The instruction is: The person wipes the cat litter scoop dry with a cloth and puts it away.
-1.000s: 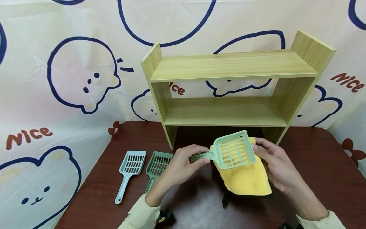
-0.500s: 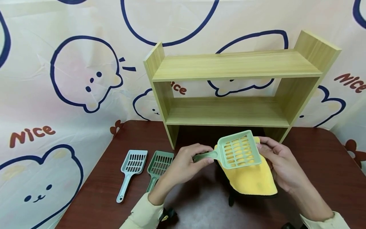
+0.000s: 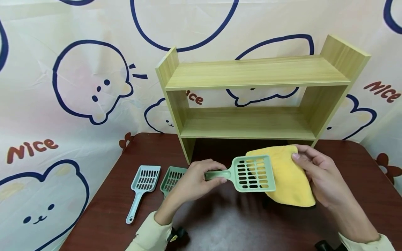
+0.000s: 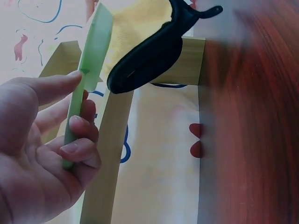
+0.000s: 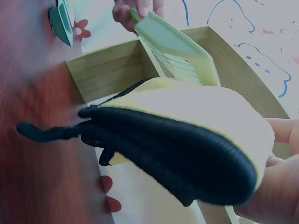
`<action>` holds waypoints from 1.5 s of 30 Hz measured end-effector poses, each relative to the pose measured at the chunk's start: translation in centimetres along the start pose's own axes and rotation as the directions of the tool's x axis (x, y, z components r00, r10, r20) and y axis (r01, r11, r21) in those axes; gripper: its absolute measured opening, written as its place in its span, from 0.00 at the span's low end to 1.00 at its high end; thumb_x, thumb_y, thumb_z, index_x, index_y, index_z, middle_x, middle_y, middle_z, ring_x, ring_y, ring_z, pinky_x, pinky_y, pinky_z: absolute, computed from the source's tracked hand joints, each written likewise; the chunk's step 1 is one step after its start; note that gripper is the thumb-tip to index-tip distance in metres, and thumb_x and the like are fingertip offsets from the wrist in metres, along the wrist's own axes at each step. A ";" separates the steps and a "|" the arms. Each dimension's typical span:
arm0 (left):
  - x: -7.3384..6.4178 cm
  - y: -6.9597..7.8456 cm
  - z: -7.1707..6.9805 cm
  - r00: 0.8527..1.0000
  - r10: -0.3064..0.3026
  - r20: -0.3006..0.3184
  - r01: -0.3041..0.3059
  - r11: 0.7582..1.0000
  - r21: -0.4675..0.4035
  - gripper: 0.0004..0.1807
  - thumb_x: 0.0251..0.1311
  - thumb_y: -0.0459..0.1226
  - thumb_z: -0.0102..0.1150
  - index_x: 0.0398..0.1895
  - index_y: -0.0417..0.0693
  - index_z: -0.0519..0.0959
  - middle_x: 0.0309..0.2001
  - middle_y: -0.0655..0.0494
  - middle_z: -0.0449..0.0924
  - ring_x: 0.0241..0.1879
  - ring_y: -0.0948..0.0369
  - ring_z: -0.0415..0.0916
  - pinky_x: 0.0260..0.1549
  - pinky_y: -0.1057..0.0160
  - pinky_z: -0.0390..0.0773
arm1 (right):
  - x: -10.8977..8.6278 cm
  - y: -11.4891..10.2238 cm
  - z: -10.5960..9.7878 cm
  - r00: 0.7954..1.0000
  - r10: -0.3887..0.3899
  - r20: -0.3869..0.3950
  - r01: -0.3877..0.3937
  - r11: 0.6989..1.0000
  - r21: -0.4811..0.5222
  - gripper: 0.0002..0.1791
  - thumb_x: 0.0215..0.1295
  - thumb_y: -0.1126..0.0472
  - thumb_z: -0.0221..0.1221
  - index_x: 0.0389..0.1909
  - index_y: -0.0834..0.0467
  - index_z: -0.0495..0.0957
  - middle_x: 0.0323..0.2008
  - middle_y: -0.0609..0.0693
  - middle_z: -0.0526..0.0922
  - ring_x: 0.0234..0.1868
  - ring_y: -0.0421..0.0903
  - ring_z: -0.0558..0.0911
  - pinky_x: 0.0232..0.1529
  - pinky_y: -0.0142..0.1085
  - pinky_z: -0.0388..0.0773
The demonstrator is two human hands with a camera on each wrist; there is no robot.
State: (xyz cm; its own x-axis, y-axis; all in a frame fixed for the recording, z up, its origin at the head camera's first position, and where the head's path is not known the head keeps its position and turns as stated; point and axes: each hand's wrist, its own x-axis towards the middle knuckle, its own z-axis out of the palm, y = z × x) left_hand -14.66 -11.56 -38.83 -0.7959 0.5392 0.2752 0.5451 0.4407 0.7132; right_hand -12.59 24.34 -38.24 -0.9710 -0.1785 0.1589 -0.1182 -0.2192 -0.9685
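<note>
My left hand (image 3: pixel 196 179) grips the handle of a light green slotted litter scoop (image 3: pixel 232 173), its head pointing right above the table. With my right hand (image 3: pixel 325 179) I pinch the upper right edge of a yellow cloth (image 3: pixel 292 177). Part of the cloth shows behind the scoop's head, through its right-hand slots. Seen from the right wrist, the folded cloth (image 5: pixel 182 158) has a black side and a dark loop hanging off one end. The left wrist view shows fingers curled round the scoop's handle (image 4: pixel 74 112), with the black side of the cloth (image 4: pixel 147 58) close by.
A pale blue scoop (image 3: pixel 142 190) and a darker green scoop (image 3: pixel 168 188) lie on the brown table (image 3: pixel 213 226) at the left, the green one partly behind my left forearm. A wooden shelf (image 3: pixel 251 122) stands behind my hands, before a printed backdrop (image 3: pixel 94 146).
The cloth has moved right, off most of the scoop's head, and no longer backs its left slots. The scoop has shifted left and a little down, and turned more level.
</note>
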 end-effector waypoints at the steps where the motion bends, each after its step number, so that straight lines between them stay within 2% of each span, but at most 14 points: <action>1: 0.0 -0.1 0.0 1.000 0.002 0.009 -0.002 1.000 -0.007 0.12 0.66 0.37 0.75 0.51 0.53 0.88 0.44 0.62 0.87 0.39 0.66 0.78 0.40 0.66 0.80 | 0.0 0.0 -0.1 1.000 -0.012 -0.009 0.012 1.000 -0.006 0.14 0.83 0.69 0.52 0.60 0.55 0.80 0.43 0.45 0.90 0.40 0.39 0.90 0.35 0.34 0.87; 5: -0.1 -0.2 -0.2 0.999 0.004 0.043 -0.002 0.999 -0.046 0.13 0.64 0.36 0.76 0.51 0.53 0.88 0.45 0.62 0.88 0.39 0.66 0.79 0.39 0.66 0.81 | 0.1 0.2 -0.3 0.998 -0.052 -0.026 0.052 0.999 -0.017 0.15 0.83 0.71 0.51 0.60 0.56 0.81 0.44 0.46 0.90 0.40 0.39 0.89 0.35 0.33 0.86; 11: -0.3 -0.1 -0.2 0.997 -0.008 0.080 0.016 0.994 -0.108 0.12 0.67 0.36 0.74 0.51 0.53 0.88 0.46 0.61 0.90 0.41 0.66 0.81 0.43 0.66 0.81 | 0.1 0.5 0.0 0.997 -0.083 -0.004 0.083 0.996 -0.040 0.16 0.83 0.72 0.51 0.61 0.57 0.80 0.44 0.46 0.90 0.39 0.39 0.89 0.36 0.32 0.86; 17: -0.1 0.0 -0.1 0.996 0.002 0.092 0.013 0.987 -0.162 0.11 0.70 0.38 0.71 0.53 0.53 0.88 0.47 0.60 0.90 0.43 0.66 0.81 0.47 0.65 0.81 | 0.1 0.3 0.5 0.998 -0.055 0.018 0.056 0.997 -0.059 0.14 0.84 0.67 0.51 0.63 0.56 0.78 0.44 0.45 0.89 0.40 0.39 0.90 0.35 0.33 0.87; 22: 0.6 0.2 0.5 0.996 0.036 0.077 -0.019 0.978 -0.209 0.11 0.71 0.38 0.71 0.54 0.52 0.88 0.46 0.57 0.90 0.43 0.66 0.82 0.47 0.65 0.81 | 0.3 0.6 0.9 0.998 -0.040 0.055 0.041 0.999 -0.016 0.15 0.85 0.67 0.49 0.64 0.56 0.77 0.45 0.46 0.90 0.41 0.41 0.92 0.36 0.35 0.88; 25: 0.9 0.5 0.9 0.996 0.033 0.080 -0.012 0.969 -0.246 0.12 0.71 0.37 0.70 0.55 0.50 0.88 0.47 0.52 0.91 0.44 0.66 0.82 0.48 0.65 0.81 | 0.5 1.2 1.2 0.996 -0.033 0.086 0.034 0.999 -0.005 0.16 0.86 0.68 0.48 0.65 0.56 0.76 0.45 0.47 0.89 0.42 0.41 0.91 0.37 0.35 0.88; 29: 1.0 0.7 1.3 0.995 -0.001 0.103 0.031 0.956 -0.291 0.13 0.71 0.36 0.69 0.56 0.47 0.87 0.49 0.49 0.90 0.45 0.67 0.81 0.48 0.66 0.81 | 0.5 1.8 1.6 0.994 -0.013 0.113 0.014 1.000 -0.006 0.16 0.86 0.67 0.47 0.66 0.54 0.75 0.47 0.46 0.89 0.44 0.40 0.90 0.39 0.33 0.87; 33: 1.0 0.8 1.5 0.994 -0.020 0.110 0.052 0.954 -0.294 0.13 0.72 0.36 0.69 0.56 0.47 0.87 0.50 0.52 0.90 0.45 0.67 0.81 0.48 0.66 0.82 | 0.4 1.9 1.7 0.993 -0.019 0.112 0.020 1.000 -0.007 0.17 0.86 0.67 0.47 0.66 0.54 0.76 0.48 0.45 0.89 0.46 0.39 0.89 0.41 0.33 0.87; 39: 0.8 0.5 1.2 0.995 -0.033 0.099 0.060 0.957 -0.283 0.12 0.72 0.37 0.69 0.56 0.50 0.88 0.50 0.53 0.90 0.45 0.66 0.82 0.49 0.65 0.82 | 0.2 1.2 1.5 0.996 -0.039 0.077 0.041 0.999 -0.020 0.15 0.86 0.67 0.49 0.65 0.56 0.76 0.44 0.46 0.89 0.40 0.40 0.91 0.36 0.34 0.88; 45: 0.2 -0.2 0.7 0.996 -0.035 0.077 0.049 0.978 -0.201 0.11 0.69 0.37 0.71 0.53 0.51 0.89 0.47 0.57 0.90 0.44 0.66 0.82 0.48 0.64 0.82 | 0.0 0.5 1.2 0.999 -0.017 0.037 0.019 0.998 -0.067 0.14 0.85 0.66 0.51 0.64 0.57 0.77 0.44 0.45 0.90 0.40 0.40 0.91 0.37 0.33 0.87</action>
State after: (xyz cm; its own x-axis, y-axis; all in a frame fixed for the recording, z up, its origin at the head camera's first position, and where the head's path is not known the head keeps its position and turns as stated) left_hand -14.74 -11.03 -39.42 -0.7918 0.5771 0.2001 0.4411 0.3137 0.8408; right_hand -12.43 23.12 -38.49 -0.9605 -0.2104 0.1822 -0.1505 -0.1581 -0.9759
